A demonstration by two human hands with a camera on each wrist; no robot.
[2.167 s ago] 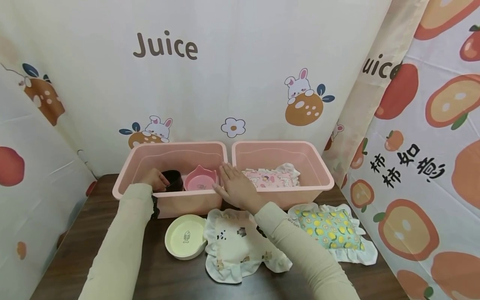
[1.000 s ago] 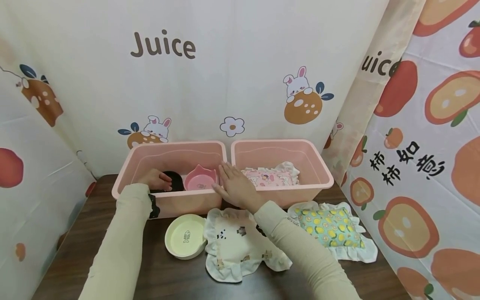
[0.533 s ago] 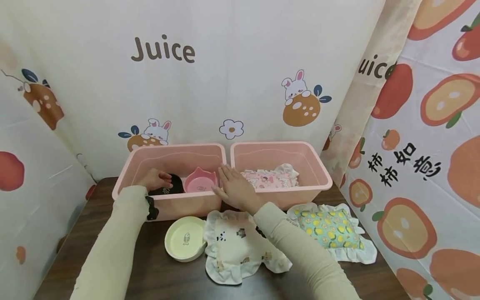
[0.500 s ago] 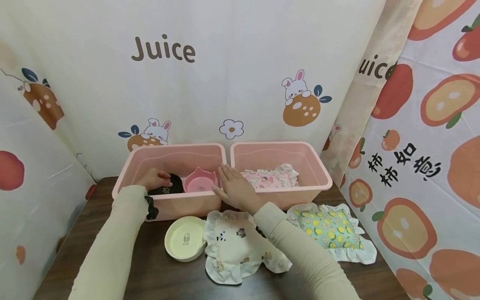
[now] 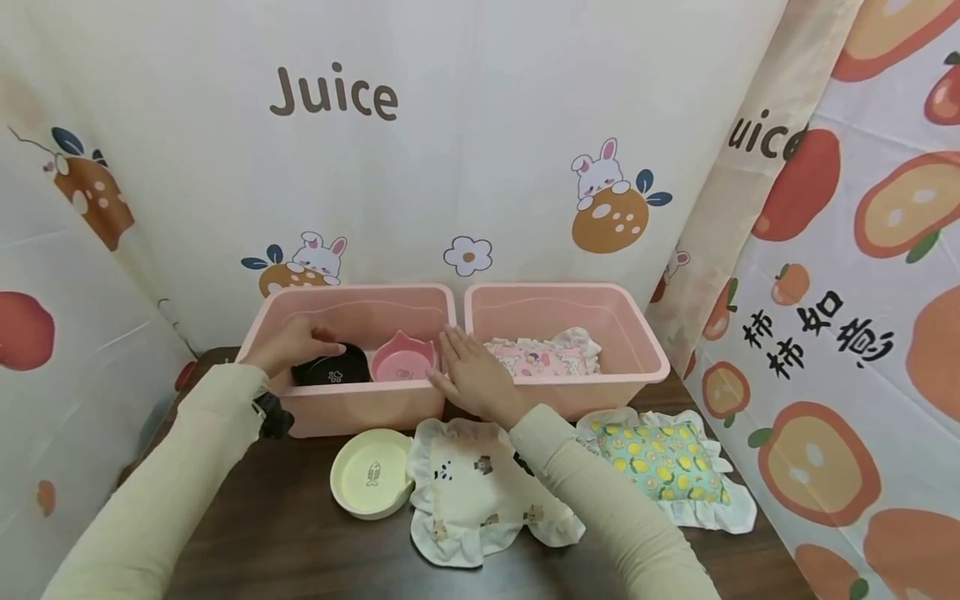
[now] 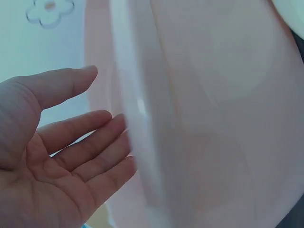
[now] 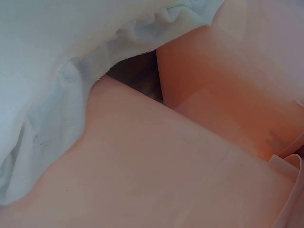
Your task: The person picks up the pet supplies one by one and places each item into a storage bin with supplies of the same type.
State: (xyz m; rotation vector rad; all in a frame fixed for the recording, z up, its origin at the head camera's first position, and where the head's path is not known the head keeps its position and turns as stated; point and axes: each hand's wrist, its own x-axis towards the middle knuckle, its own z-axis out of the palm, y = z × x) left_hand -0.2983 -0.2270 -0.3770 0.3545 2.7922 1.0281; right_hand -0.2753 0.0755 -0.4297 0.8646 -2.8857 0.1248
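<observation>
My left hand point(image 5: 288, 346) is over the left end of the left pink bin point(image 5: 375, 410), fingers relaxed and apart in the left wrist view. Just to its right lies a black bowl point(image 5: 333, 367) with a small printed mark, resting inside the bin. Beside that bowl sits a pink cat-eared bowl point(image 5: 401, 365). My right hand point(image 5: 480, 377) lies with straight fingers across the neighbouring rims of the left bin and the right pink bin point(image 5: 600, 396). In the right wrist view only bin walls and the white ruffle point(image 7: 52, 95) of a cushion appear.
A pink frilled cushion point(image 5: 536, 358) lies in the right bin. On the dark wooden table point(image 5: 232, 517) in front are a pale yellow bowl point(image 5: 372, 473), a white frilled cushion point(image 5: 480, 492) and a lemon-print cushion point(image 5: 660, 457). Printed curtains hang behind and at both sides.
The black bowl has gone from upright on edge to lying down in the left bin. My left hand has let go of it and drawn back up-left. My right hand stays put.
</observation>
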